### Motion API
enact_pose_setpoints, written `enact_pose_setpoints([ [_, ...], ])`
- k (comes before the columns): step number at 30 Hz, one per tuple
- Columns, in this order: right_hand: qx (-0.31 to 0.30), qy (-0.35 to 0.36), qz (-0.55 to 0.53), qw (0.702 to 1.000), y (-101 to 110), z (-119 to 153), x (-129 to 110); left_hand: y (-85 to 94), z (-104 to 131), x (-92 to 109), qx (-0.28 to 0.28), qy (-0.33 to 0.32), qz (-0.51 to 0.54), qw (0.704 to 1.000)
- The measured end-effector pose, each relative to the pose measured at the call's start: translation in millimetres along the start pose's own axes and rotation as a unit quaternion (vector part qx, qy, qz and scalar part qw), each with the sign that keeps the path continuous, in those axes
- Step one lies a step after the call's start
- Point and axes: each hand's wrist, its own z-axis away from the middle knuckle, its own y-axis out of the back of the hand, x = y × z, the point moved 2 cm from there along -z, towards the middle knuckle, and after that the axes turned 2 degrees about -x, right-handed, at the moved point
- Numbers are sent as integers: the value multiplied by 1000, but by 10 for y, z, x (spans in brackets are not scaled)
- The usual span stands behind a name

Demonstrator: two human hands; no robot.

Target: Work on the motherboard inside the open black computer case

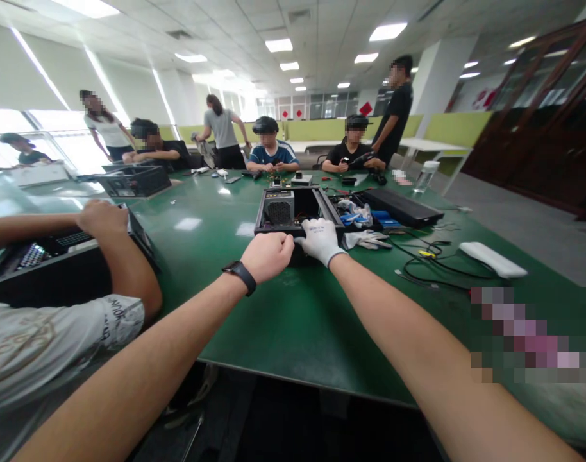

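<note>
A black computer case [338, 215] lies open on the green table in the middle of the view, a grey power supply [279, 208] inside its left part. My bare left hand [268, 258], with a black watch on the wrist, is closed at the near edge of the case; what its fingers hold, if anything, is hidden. Beside it my right hand [320, 240], in a white glove, has its fingers bent over the case's near edge and grips it.
Right of the case lie a loose white glove [367, 239], a black panel [401, 206], cables [435, 253] and a white object [492, 259]. At left, a co-worker's arm rests on another case [72, 273]. Several people are across the green table [283, 327].
</note>
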Motion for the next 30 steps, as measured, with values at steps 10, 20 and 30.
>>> enact_pose_setpoints([
  [10,-45,-15,5,999,-142,-632,93,-145,222,-131,-49,11,5,999],
  [20,-11,12,2,1000,-74,-342,60,-55,177,-177,-13,25,32,999],
  [30,37,21,-11,999,175,765,-101,161,-19,142,-7,23,77,997],
])
